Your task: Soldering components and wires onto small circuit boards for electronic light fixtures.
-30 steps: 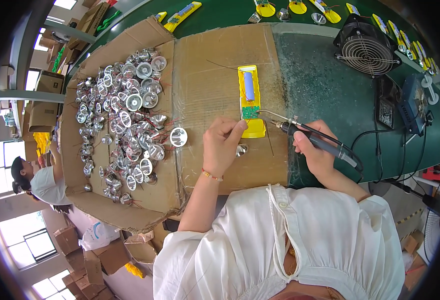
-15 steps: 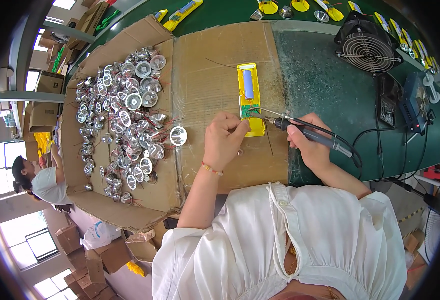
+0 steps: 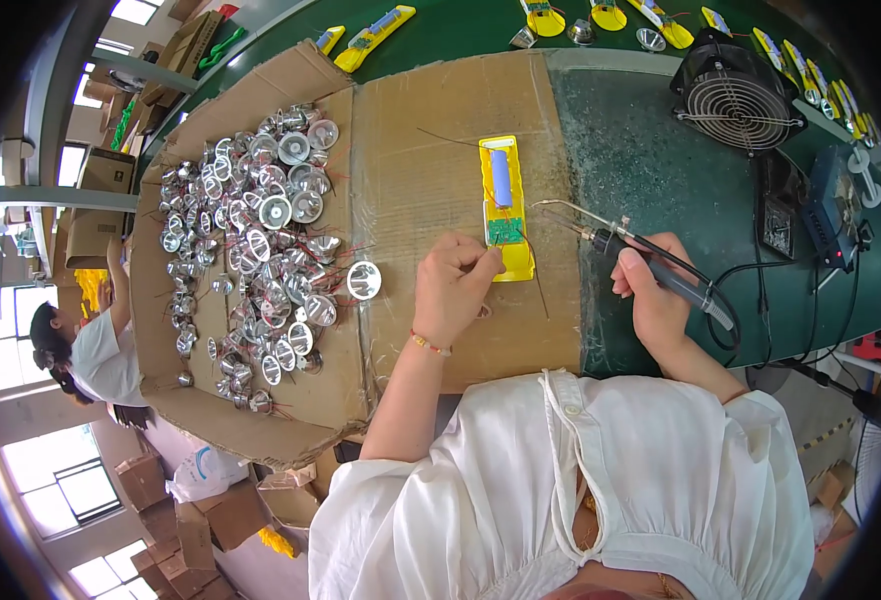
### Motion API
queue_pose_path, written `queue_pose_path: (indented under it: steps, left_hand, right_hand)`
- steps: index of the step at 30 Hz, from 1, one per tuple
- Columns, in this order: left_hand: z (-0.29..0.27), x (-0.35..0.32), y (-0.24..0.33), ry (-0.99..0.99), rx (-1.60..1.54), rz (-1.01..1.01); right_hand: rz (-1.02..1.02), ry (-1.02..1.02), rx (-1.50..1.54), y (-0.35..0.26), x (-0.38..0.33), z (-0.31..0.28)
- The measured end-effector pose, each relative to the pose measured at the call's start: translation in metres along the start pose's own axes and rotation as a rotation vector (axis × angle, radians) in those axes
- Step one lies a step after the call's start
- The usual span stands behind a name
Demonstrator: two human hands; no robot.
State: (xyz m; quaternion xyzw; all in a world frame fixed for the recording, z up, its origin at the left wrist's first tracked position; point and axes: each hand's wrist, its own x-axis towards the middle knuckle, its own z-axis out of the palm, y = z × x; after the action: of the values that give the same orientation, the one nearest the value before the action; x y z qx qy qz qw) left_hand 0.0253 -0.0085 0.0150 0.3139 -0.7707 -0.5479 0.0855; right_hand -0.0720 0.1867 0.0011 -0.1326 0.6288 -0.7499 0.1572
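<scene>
A yellow plastic housing (image 3: 523,262) lies upright on the cardboard in front of me. Inside it are a blue cylindrical battery cell (image 3: 501,180) and a small green circuit board (image 3: 505,231) with thin dark wires. My left hand (image 3: 452,285) is at the housing's lower left edge, thumb and fingertips pinched together; whatever is between them is too small to make out. My right hand (image 3: 657,300) grips a soldering iron (image 3: 688,288) with a thin curved metal feed tube beside its tip. That tip points left, apart from the board, to the right of the housing.
An open cardboard box (image 3: 192,420) at left holds many silver reflector cups with red wires. A black fan (image 3: 735,105) and a blue soldering station (image 3: 828,205) stand at right, cables trailing. More yellow housings (image 3: 375,38) line the far edge. Another person (image 3: 105,350) is far left.
My right hand has drawn the soldering iron back to the right, off the circuit board. My left hand stays pinched beside the housing. The whole view has shifted slightly.
</scene>
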Motion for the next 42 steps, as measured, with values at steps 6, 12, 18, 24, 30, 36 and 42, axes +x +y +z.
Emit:
queue_pose_path:
  steps: [6,12,18,24,30,36,42]
  left_hand:
    - [-0.007,-0.001,-0.002,0.019,-0.082,-0.007]
    - [-0.013,0.018,-0.004,-0.094,0.297,0.057]
    - [-0.013,0.172,0.041,-0.003,0.379,0.196]
    - [-0.073,0.3,0.063,0.471,1.136,0.241]
    - [-0.069,0.308,0.057,0.364,1.353,-0.043]
    - [-0.062,0.236,0.073,0.257,1.301,0.131]
    - [-0.003,0.067,0.039,0.181,1.126,0.396]
  right_hand:
    - [0.011,0.0,0.001,0.0,0.005,-0.004]
    - [-0.003,0.105,-0.027,0.007,0.019,-0.02]
    - [0.085,0.129,-0.055,0.012,0.025,-0.023]
    - [0.119,0.127,0.01,0.014,0.019,-0.023]
    - [0.131,0.12,0.029,0.015,0.021,-0.026]
    - [0.102,0.105,0.02,0.013,0.025,-0.024]
    - [0.092,0.109,0.059,0.022,0.029,-0.025]
